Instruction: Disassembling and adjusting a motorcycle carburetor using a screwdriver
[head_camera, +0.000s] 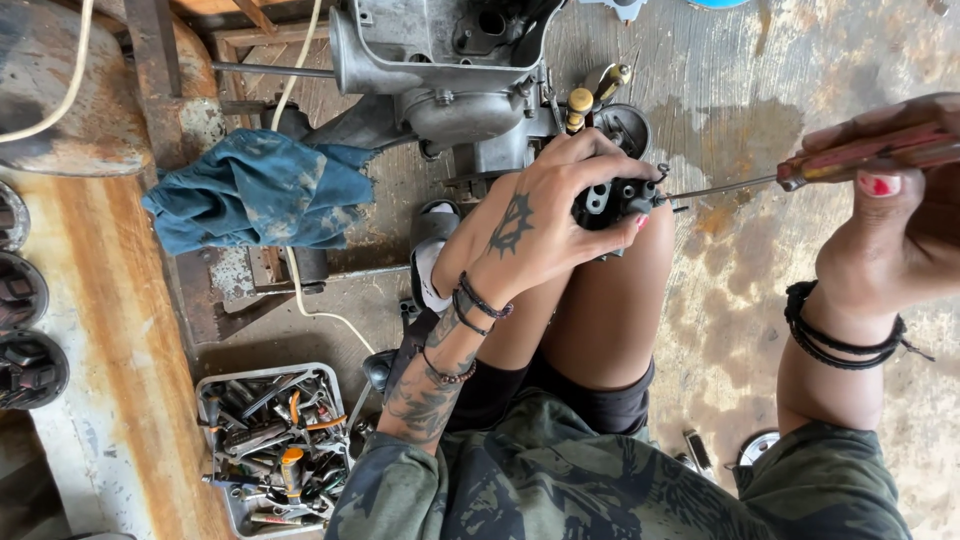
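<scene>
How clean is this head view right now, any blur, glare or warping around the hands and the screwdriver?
Head view: even, soft daylight with no hard shadows or glare; the left hand and the dark metal part it grips are sharp. The right hand on the screwdriver sits at the frame edge, enlarged and slightly soft. Wide-angle warping bends the edges, as at the tool tray.

Soft, even daylight fills the workshop, brightest on the concrete floor (740, 300) at far right. Shadows stay faint and short beneath the knees. Focus holds sharp at centre; the right hand (890, 210) near the frame edge looks enlarged and slightly smeared by wide-angle stretch.
</scene>
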